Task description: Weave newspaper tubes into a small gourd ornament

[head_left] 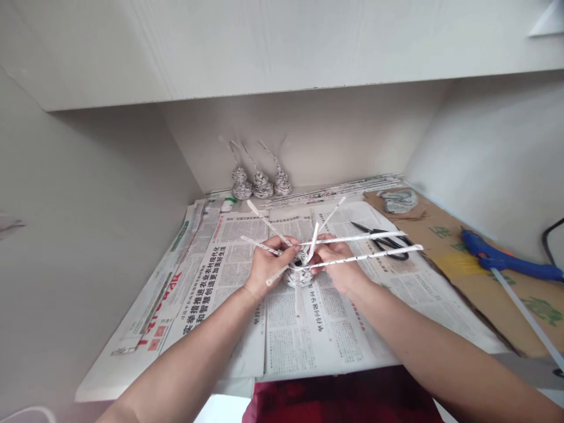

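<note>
Between my hands stands a small round piece woven from rolled newspaper [298, 278], with a dark opening at its top. Several white paper tubes spread outward from its rim. My left hand [269, 268] is closed on its left side, thumb on the rim and fingers behind. At the right side of the rim, my right hand [335, 262] pinches the paper tubes. Two long ones, a front paper tube [374, 255] and a rear paper tube [365, 237], reach out to the right past this hand. The right fingertips are partly hidden by the tubes.
Newspaper sheets [291, 346] cover the table. Black scissors [390, 245] lie right of my hands. Farther right, a blue glue gun [497, 254] and a grey cloth [399, 201] rest on cardboard [440, 258]. Three woven gourd shapes [263, 187] and a bundle of paper tubes [335, 191] are at the back.
</note>
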Tool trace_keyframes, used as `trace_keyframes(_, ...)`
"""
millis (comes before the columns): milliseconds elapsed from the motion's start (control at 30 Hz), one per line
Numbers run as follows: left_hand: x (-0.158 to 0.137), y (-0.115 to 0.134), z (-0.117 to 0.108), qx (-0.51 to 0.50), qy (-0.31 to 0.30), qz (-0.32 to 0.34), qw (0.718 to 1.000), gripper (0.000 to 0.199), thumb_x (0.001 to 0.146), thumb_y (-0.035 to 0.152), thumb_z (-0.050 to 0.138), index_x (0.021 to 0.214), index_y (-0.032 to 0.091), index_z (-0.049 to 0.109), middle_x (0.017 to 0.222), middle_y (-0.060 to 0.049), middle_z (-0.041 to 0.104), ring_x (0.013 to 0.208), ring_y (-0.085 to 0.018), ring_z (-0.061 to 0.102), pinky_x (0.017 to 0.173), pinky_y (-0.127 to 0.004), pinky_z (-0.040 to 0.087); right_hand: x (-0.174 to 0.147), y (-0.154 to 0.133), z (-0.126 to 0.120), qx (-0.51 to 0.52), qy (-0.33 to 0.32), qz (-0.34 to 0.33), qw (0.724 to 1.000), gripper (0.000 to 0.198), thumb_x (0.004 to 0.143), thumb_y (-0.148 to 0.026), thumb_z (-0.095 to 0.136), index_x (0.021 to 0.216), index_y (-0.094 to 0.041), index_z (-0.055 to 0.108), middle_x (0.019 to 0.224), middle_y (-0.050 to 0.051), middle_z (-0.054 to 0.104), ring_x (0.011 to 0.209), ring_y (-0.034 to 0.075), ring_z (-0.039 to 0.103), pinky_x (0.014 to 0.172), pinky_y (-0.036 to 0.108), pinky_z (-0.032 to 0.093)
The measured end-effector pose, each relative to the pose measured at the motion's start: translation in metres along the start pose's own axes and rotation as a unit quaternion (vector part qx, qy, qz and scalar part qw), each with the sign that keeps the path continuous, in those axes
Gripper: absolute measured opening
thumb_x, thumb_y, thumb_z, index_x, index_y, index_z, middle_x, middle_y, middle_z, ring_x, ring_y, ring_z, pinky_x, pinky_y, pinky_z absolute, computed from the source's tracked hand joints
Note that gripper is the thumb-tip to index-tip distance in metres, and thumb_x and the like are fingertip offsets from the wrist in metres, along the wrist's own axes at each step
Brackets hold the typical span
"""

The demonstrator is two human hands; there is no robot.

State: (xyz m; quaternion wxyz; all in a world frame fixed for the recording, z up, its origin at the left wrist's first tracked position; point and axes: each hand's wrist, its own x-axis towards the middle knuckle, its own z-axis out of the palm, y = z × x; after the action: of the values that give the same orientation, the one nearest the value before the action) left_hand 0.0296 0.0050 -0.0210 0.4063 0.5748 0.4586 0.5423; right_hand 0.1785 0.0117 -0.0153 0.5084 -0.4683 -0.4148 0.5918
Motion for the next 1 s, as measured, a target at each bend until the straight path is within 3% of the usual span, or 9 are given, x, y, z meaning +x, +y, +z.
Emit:
trace_keyframes(233, 0.002, 0.004, -0.01, 0.018, -0.074, -0.021, 0.997, 0.022, 0.071, 0.033, 0.071, 0.085, 0.017, 0.075, 0.083, -0.007, 0.074, 0.075, -0.019, 0.067, 0.071, -0.028, 0.051, 0.002, -0.002, -0.004, -0.007, -0.018, -0.005, 1.0, 0.019, 0.063, -0.028, 0.073, 0.074, -0.017, 0.062, 0.055, -0.001, 0.062, 0.045, 0.011, 0.053, 0.043, 0.023, 0.044)
trace_keyframes(467, 0.003, 0.013, -0.012, 0.043, -0.052, -0.027, 0.997, 0.018, 0.069, 0.032, 0.073, 0.078, 0.017, 0.075, 0.082, -0.007, 0.074, 0.075, -0.02, 0.067, 0.071, -0.029, 0.051, -0.008, -0.003, -0.002, 0.009, -0.064, -0.027, 0.998, 0.022, 0.064, -0.024, 0.074, 0.084, -0.017, 0.066, 0.064, 0.001, 0.066, 0.056, 0.015, 0.06, 0.054, 0.027, 0.049)
trace_keyframes(633, 0.004, 0.008, -0.012, 0.01, -0.054, -0.029, 0.998, 0.021, 0.069, 0.032, 0.073, 0.083, 0.016, 0.075, 0.082, -0.006, 0.074, 0.075, -0.019, 0.066, 0.07, -0.028, 0.05, -0.006, 0.007, 0.0, 0.007, -0.028, -0.052, 0.998, 0.019, 0.067, -0.029, 0.074, 0.079, -0.017, 0.066, 0.056, -0.001, 0.063, 0.048, 0.013, 0.056, 0.047, 0.025, 0.044)
trace_keyframes(867, 0.007, 0.003, -0.012, -0.108, -0.034, -0.144, 0.983, 0.024, 0.068, 0.035, 0.074, 0.076, 0.013, 0.074, 0.065, -0.004, 0.07, 0.054, -0.013, 0.059, 0.052, -0.023, 0.043, -0.01, 0.004, 0.004, 0.015, -0.041, -0.056, 0.998, 0.013, 0.069, -0.026, 0.071, 0.077, -0.019, 0.065, 0.064, -0.001, 0.066, 0.052, 0.012, 0.058, 0.05, 0.023, 0.047)
trace_keyframes(1000, 0.005, 0.001, -0.01, -0.088, -0.032, -0.134, 0.986, 0.025, 0.065, 0.036, 0.077, 0.077, 0.014, 0.074, 0.068, -0.005, 0.071, 0.056, -0.013, 0.06, 0.052, -0.023, 0.043, -0.011, 0.002, 0.005, -0.007, -0.043, -0.055, 0.998, 0.012, 0.07, -0.027, 0.07, 0.078, -0.019, 0.066, 0.068, -0.001, 0.066, 0.051, 0.01, 0.058, 0.049, 0.022, 0.047)
